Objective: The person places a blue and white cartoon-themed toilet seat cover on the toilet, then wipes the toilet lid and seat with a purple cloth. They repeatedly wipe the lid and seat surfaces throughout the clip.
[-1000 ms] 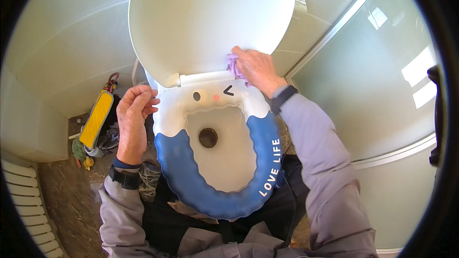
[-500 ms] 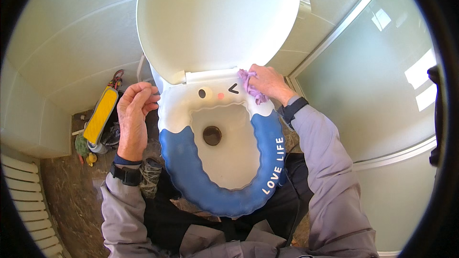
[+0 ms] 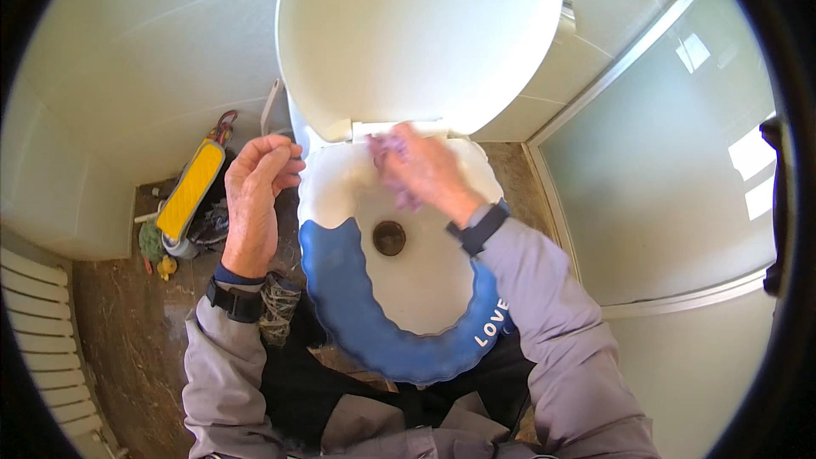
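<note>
My right hand [image 3: 425, 172] grips a crumpled purple cloth [image 3: 389, 161] over the back middle of the toilet seat cover, just in front of the lid hinge. Motion blurs the fingers, and hand and cloth hide most of the face drawn there. The padded seat cover [image 3: 336, 276] is white at the back and blue in front, with a wavy edge. Behind it the white toilet lid [image 3: 416, 25] stands raised. My left hand [image 3: 259, 191] hovers by the cover's back left edge, fingers curled toward the thumb, with nothing visible in them.
A yellow-faced long pad [image 3: 192, 191] leans among dark bags at the left wall, near a small yellow toy duck [image 3: 167, 269]. A white radiator [image 3: 38, 331] lines the lower left. To the right stands a frosted glass shower panel [image 3: 654, 195]. My knees flank the bowl.
My right hand has carried the purple cloth leftward across the seat cover, from its back right to the middle. My left hand keeps its curled pose by the left edge. The view has shifted slightly.
</note>
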A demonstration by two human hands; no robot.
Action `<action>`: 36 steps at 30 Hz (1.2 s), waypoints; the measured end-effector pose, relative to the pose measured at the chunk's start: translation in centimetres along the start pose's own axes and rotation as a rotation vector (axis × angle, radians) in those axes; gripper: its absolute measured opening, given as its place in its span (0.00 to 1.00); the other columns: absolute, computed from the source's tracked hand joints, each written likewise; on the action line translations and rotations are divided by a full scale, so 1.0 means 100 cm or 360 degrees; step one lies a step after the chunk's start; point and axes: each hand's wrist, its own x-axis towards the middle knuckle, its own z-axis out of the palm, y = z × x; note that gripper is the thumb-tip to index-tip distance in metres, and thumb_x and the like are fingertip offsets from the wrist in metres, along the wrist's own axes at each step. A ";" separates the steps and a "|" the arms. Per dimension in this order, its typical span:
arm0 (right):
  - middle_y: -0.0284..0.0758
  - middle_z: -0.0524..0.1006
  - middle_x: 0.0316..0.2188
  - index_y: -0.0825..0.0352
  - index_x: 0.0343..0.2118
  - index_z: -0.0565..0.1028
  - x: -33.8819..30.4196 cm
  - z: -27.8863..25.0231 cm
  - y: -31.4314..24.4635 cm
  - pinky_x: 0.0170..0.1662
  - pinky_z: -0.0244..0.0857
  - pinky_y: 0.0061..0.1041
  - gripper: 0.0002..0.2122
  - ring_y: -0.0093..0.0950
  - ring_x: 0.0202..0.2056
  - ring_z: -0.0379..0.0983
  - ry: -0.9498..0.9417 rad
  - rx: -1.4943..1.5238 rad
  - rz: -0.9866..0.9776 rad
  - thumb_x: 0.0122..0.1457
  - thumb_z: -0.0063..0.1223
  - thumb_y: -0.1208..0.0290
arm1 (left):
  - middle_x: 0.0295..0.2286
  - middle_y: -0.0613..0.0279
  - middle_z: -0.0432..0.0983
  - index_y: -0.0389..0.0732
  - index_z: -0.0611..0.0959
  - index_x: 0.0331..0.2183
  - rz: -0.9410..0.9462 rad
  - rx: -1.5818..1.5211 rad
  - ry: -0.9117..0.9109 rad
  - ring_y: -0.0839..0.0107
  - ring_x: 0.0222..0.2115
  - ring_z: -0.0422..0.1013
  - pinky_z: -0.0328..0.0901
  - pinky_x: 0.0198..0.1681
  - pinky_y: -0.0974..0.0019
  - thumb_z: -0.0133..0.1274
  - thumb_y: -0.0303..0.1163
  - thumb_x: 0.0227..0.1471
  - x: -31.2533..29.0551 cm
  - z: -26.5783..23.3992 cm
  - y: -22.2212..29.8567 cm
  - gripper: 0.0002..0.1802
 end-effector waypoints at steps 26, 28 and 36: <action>0.51 0.81 0.41 0.66 0.62 0.64 -0.064 0.018 -0.035 0.39 0.74 0.46 0.25 0.49 0.38 0.81 0.0133 -0.0118 -0.0504 0.62 0.55 0.71 | 0.44 0.51 0.79 0.37 0.68 0.66 -0.0240 0.0404 -0.0669 0.64 0.37 0.80 0.77 0.33 0.63 0.56 0.36 0.66 -0.013 0.052 -0.021 0.32; 0.51 0.81 0.42 0.66 0.64 0.64 -0.072 0.002 -0.017 0.37 0.75 0.42 0.28 0.45 0.37 0.82 0.0326 0.0000 -0.0627 0.62 0.56 0.72 | 0.35 0.54 0.79 0.36 0.70 0.62 -0.0165 0.0292 -0.0397 0.67 0.24 0.77 0.72 0.20 0.67 0.55 0.34 0.65 -0.011 0.054 -0.023 0.28; 0.40 0.81 0.44 0.69 0.62 0.67 -0.104 -0.085 0.039 0.39 0.74 0.24 0.20 0.23 0.40 0.80 0.0616 0.0790 -0.0197 0.70 0.53 0.71 | 0.39 0.55 0.80 0.34 0.72 0.56 -0.0025 0.0227 -0.0049 0.68 0.35 0.78 0.74 0.37 0.66 0.55 0.30 0.61 0.011 0.048 -0.030 0.23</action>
